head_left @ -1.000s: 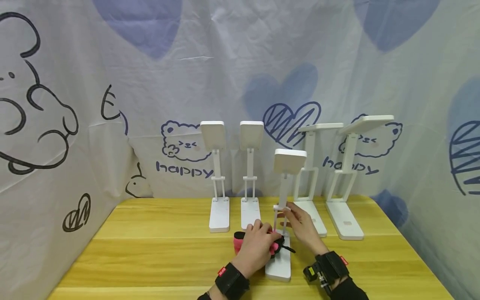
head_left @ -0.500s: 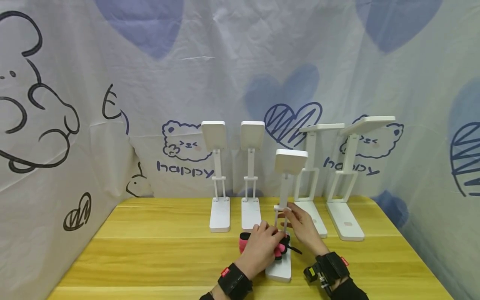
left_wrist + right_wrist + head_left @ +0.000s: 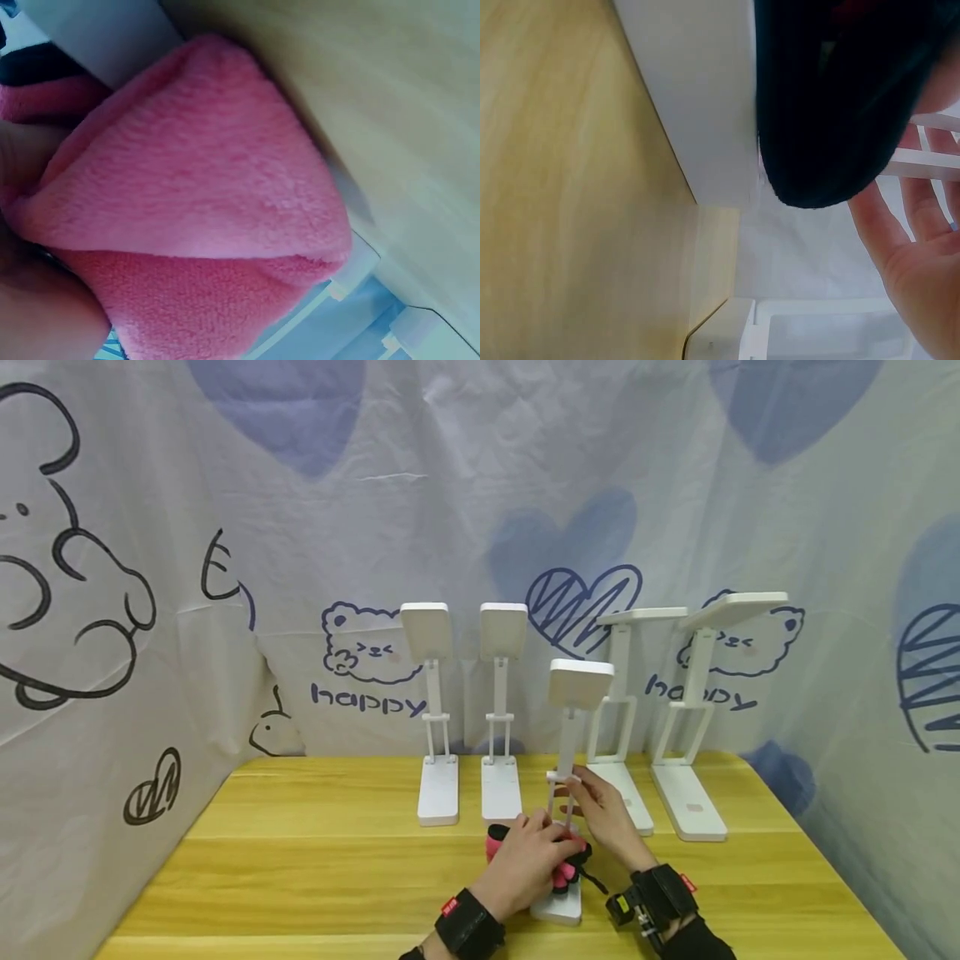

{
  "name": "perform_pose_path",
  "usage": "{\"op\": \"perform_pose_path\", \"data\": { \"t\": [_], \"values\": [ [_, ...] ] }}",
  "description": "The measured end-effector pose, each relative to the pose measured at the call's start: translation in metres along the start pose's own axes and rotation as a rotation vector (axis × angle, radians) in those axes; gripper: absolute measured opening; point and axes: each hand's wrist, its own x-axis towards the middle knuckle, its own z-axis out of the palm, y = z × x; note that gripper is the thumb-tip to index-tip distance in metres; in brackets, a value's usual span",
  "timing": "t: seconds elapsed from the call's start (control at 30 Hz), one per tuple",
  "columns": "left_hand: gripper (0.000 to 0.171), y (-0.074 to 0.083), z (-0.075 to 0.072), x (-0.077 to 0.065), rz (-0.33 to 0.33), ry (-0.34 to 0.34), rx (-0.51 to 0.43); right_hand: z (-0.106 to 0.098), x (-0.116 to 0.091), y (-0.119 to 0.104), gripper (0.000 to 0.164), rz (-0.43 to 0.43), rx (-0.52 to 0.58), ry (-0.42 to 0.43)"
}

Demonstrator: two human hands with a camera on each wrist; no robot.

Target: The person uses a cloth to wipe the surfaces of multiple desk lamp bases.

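Observation:
A white desk lamp stands near the front of the table, its head raised. My right hand holds its double-bar stem; in the right wrist view the fingers reach round the white bars. My left hand grips a plush pink cloth with black edging and a black cord, pressed over the lamp's white base. Folded pink pile fills much of the left wrist view. Black edging hangs beside the base in the right wrist view. The cloth hides the rear of the base.
Two white lamps stand at the back, left of the held one. Two more, a nearer lamp and a farther lamp, stand to the right. A printed curtain hangs behind the wooden table.
My left hand has slid the pink cloth right and slightly toward the front across the lamp base. The right hand keeps its hold on the stem, and the lamp stays put.

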Motion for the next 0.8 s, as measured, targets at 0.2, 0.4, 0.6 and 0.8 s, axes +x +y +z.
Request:
{"op": "perform_pose_path", "data": {
  "t": [0.2, 0.4, 0.6, 0.8],
  "values": [
    [0.041, 0.002, -0.004, 0.001, 0.015, -0.057, -0.061, 0.000, -0.001, 0.000, 0.038, -0.021, -0.007, 0.000],
    [0.046, 0.000, -0.012, -0.001, 0.034, -0.130, -0.159, 0.000, -0.001, 0.000, 0.037, -0.032, 0.004, -0.006],
    [0.047, -0.004, -0.017, -0.002, 0.034, -0.187, -0.257, 0.000, -0.001, 0.001, 0.038, -0.032, -0.009, -0.002],
    [0.043, -0.002, -0.024, -0.002, 0.038, -0.239, -0.272, 0.000, 0.000, 0.002, 0.039, -0.048, -0.008, -0.002]
  ]
}}
